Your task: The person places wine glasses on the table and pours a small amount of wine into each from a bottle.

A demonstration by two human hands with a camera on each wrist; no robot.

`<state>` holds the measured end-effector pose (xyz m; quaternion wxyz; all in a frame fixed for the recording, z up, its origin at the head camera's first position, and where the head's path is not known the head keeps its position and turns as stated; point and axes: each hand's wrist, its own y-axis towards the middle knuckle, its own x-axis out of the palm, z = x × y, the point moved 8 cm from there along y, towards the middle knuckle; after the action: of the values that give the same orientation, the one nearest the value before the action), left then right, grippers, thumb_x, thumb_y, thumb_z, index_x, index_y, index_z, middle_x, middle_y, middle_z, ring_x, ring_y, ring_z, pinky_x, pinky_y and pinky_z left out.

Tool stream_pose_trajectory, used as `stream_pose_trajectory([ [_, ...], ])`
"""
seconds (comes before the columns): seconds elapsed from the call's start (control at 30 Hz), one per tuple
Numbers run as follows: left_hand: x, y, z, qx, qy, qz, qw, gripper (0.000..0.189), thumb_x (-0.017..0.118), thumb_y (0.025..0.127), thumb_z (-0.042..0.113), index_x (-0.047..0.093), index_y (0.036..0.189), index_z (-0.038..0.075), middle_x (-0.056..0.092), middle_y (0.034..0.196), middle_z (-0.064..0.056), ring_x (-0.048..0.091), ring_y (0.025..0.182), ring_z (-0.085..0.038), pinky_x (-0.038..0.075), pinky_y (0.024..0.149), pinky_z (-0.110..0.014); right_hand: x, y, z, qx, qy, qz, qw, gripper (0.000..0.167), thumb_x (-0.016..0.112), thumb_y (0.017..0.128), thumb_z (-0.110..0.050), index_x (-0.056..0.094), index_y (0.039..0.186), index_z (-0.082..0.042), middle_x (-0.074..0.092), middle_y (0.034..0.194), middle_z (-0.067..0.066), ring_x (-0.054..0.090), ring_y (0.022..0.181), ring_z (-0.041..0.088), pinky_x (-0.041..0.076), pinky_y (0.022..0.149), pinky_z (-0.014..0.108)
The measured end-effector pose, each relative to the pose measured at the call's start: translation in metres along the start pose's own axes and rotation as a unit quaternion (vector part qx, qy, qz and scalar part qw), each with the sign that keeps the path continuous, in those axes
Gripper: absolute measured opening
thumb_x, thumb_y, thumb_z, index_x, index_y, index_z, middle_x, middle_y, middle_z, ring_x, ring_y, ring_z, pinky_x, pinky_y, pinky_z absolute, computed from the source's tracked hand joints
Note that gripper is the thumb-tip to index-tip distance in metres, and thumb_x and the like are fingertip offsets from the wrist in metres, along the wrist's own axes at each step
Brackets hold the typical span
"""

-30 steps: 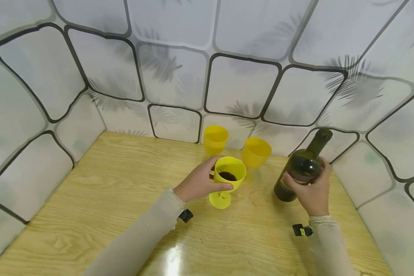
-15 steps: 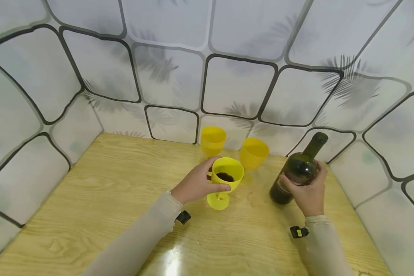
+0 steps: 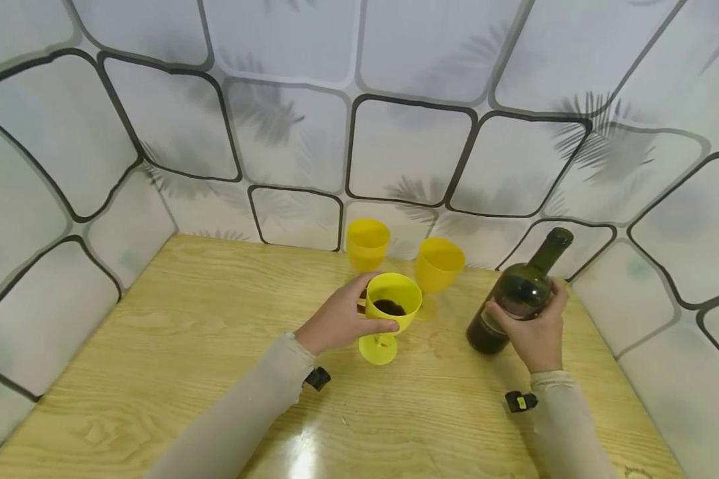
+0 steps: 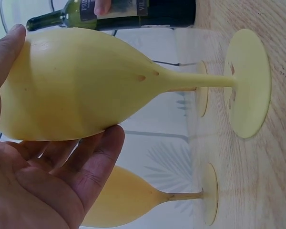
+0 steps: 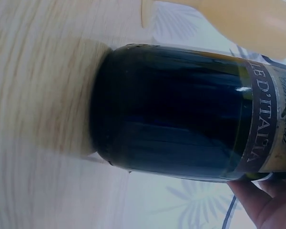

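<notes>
My left hand [image 3: 349, 318] grips the bowl of a yellow goblet [image 3: 409, 296], thumb on the near side and fingers behind it. Dark liquid [image 3: 389, 307] lies in the bowl. In the left wrist view, the round foot [image 4: 250, 83] of this goblet is down at the wooden tabletop. Off to the right, my right hand [image 3: 536, 332] holds a green wine bottle [image 3: 521, 286] around its body, neck up and leaning slightly right. The right wrist view has the dark lower bottle [image 5: 171, 114] with its base right at the table, plus part of its label [image 5: 267, 114].
Behind the held goblet stand two more yellow goblets, one further left [image 3: 367, 246] and one to the right [image 3: 440, 265], near the back wall [image 3: 413, 153]. Patterned walls enclose the wooden table [image 3: 174, 332] at the back and both sides.
The head view has shifted a little, so everything sits slightly further left. Both hands keep their holds, and the goblet and bottle hardly move.
</notes>
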<state>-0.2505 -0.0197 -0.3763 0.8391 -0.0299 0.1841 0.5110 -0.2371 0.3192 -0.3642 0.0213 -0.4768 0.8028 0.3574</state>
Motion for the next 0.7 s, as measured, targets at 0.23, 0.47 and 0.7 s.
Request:
stream_pose_trajectory([
  [0.23,0.0004,-0.0008,0.0002,0.003,0.007,0.003,1.0,0.078,0.087,0.083,0.044,0.046,0.148,0.032,0.059,0.132,0.009,0.061,0.115,-0.019,0.056,0.096,-0.038,0.0007,0.0004,0.0018,0.002,0.01,-0.005,0.9999,0.109,0.094,0.07,0.0,0.028,0.154,-0.024,0.058,0.134,0.007,0.053,0.114,-0.001,0.041,0.098,0.018],
  [0.47,0.0001,-0.0016,0.0024,0.009,0.003,-0.002,1.0,0.077,0.087,0.084,0.043,0.046,0.148,0.032,0.058,0.133,0.009,0.061,0.119,-0.027,0.055,0.096,-0.039,0.0024,0.0005,0.0061,0.051,0.003,-0.026,0.9983,0.096,0.09,0.079,-0.013,0.03,0.153,-0.027,0.057,0.135,0.005,0.054,0.114,0.004,0.043,0.096,0.021],
  [0.7,0.0008,-0.0008,0.0049,0.017,0.012,-0.009,0.9997,0.079,0.087,0.084,0.043,0.044,0.149,0.032,0.057,0.134,0.009,0.061,0.12,-0.027,0.055,0.097,-0.039,-0.0031,-0.0011,0.0014,0.063,0.002,-0.001,0.998,0.087,0.09,0.08,-0.013,0.038,0.149,-0.018,0.057,0.132,0.003,0.053,0.112,0.004,0.045,0.09,0.021],
])
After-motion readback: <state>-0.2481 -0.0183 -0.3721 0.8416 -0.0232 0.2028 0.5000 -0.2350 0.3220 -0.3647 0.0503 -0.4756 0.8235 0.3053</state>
